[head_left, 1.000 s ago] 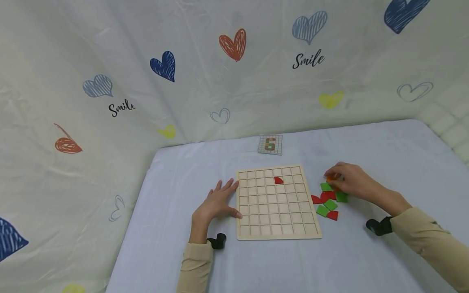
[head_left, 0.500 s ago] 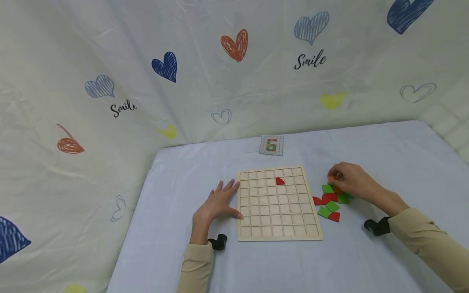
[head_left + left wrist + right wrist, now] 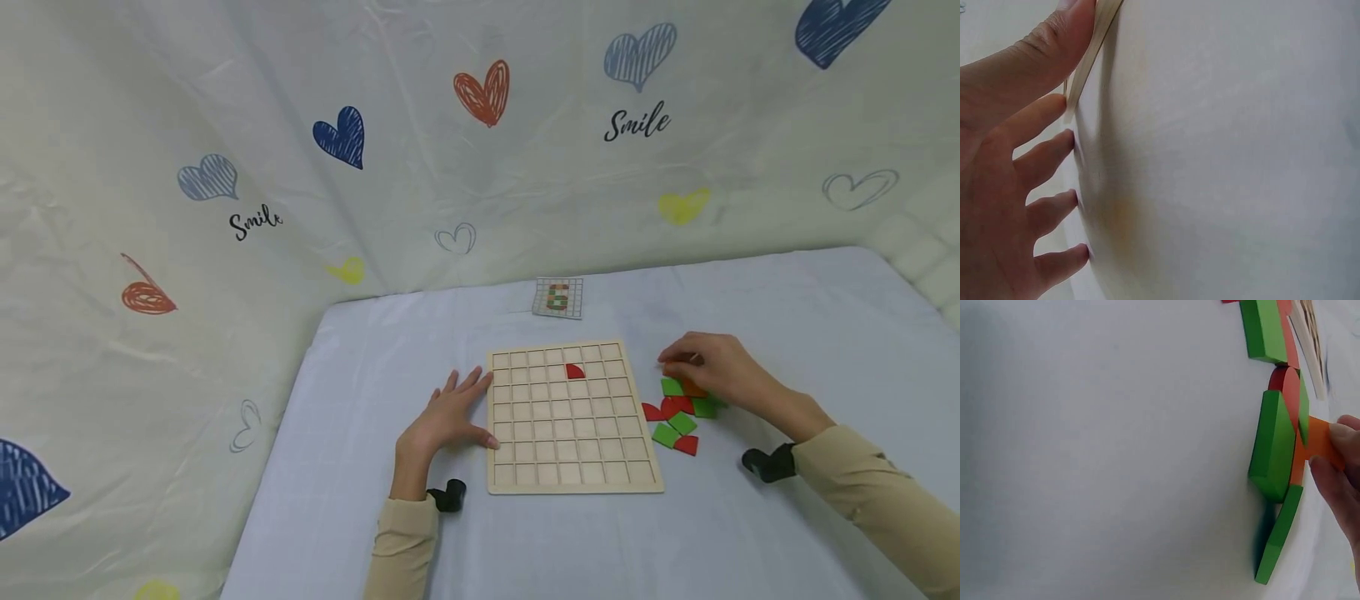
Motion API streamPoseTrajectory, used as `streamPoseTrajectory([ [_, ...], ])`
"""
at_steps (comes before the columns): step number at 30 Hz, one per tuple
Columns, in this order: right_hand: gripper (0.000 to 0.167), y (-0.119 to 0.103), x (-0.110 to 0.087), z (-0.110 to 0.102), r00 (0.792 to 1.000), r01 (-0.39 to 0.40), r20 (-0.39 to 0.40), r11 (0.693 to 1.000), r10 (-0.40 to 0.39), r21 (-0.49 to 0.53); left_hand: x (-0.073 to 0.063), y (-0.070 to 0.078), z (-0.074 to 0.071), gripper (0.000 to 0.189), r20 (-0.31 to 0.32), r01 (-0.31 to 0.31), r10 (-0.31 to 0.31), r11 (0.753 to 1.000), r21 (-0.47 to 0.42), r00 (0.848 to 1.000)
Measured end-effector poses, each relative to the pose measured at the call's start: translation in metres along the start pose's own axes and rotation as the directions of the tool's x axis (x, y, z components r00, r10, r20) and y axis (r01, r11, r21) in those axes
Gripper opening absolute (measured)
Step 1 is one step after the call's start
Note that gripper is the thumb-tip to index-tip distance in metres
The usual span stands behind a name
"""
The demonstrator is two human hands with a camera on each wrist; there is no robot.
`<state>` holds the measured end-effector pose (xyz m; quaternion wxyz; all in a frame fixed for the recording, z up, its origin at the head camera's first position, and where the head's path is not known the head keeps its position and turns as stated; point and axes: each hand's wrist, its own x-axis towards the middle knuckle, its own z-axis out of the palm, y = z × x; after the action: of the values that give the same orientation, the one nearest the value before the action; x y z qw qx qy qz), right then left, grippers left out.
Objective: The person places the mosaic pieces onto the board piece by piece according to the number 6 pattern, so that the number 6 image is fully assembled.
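In the head view a wooden grid board (image 3: 555,427) lies on the white cloth, with a red quarter-circle tile (image 3: 574,372) in one upper cell. My left hand (image 3: 441,418) is spread at the board's left side, thumb and fingertips against its edge. The left wrist view shows the thumb (image 3: 1060,40) along the wooden rim. To the right of the board, my right hand (image 3: 716,364) pinches an orange tile (image 3: 1321,441) between thumb and fingers. Under and beside that hand lie loose green tiles (image 3: 1274,447) and red tiles (image 3: 686,445); the hand partly covers another orange piece.
A small pattern card (image 3: 558,298) with a coloured figure on a grid lies behind the board. Upright patterned cloth (image 3: 525,167) with hearts stands at the table's back and left. Black wrist cameras jut from both sleeves, low over the table.
My right hand has drawn the orange tile away from the pile, shifting slightly left toward the board in the last half second. The left hand keeps its place at the board's edge.
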<state>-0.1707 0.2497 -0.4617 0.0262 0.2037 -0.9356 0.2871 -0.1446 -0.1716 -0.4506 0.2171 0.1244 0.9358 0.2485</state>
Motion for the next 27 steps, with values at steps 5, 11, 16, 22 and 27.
streamPoseTrajectory([
  [5,0.017,-0.005,0.005,0.001,1.000,0.000,-0.001,0.999,0.000,0.043,0.000,0.000,-0.001,0.110,0.000,0.002,-0.002,1.000,-0.002,1.000],
  [11,0.018,-0.013,0.012,0.005,0.999,0.041,-0.032,0.995,-0.039,0.086,-0.001,0.000,-0.002,0.110,-0.002,0.005,-0.005,1.000,-0.009,1.000],
  [16,0.021,-0.019,0.017,0.009,1.000,0.006,-0.012,0.994,-0.004,0.107,0.000,0.000,-0.002,0.110,-0.005,0.004,-0.005,1.000,-0.006,1.000],
  [22,0.031,-0.029,0.023,0.012,0.997,-0.061,0.046,0.986,0.054,0.153,0.000,-0.001,-0.002,0.110,-0.004,-0.001,0.001,1.000,-0.006,1.000],
  [27,0.033,-0.036,0.027,0.016,0.997,-0.059,0.064,0.981,0.048,0.183,-0.001,-0.002,-0.001,0.110,-0.004,-0.011,0.011,1.000,-0.017,1.000],
])
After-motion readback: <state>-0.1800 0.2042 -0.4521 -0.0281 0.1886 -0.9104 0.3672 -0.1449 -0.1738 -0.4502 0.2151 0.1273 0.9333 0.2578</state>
